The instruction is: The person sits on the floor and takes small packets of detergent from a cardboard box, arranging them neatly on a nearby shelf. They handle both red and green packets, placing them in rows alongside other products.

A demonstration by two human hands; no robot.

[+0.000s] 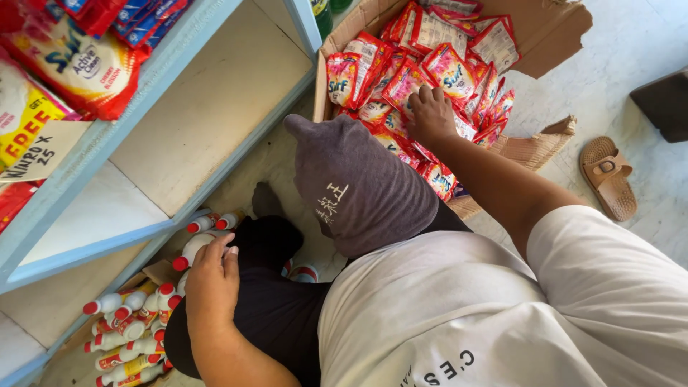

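My right hand (432, 115) reaches into a cardboard box (539, 34) full of red and pink detergent sachets (448, 68). Its fingers curl down onto several sachets in the middle of the pile. My left hand (212, 281) rests on my knee in black trousers at the lower left. Its fingertips lie against a white bottle with a red cap (192, 249), but they do not close around it. A grey cloth (358, 188) hangs in front of my white shirt, between the two arms.
A light blue shelf unit (107, 136) stands at the left, with large detergent bags (79, 61) on an upper board. Several white red-capped bottles (125, 330) lie in an open carton at the bottom left. A brown sandal (609, 178) lies on the floor at the right.
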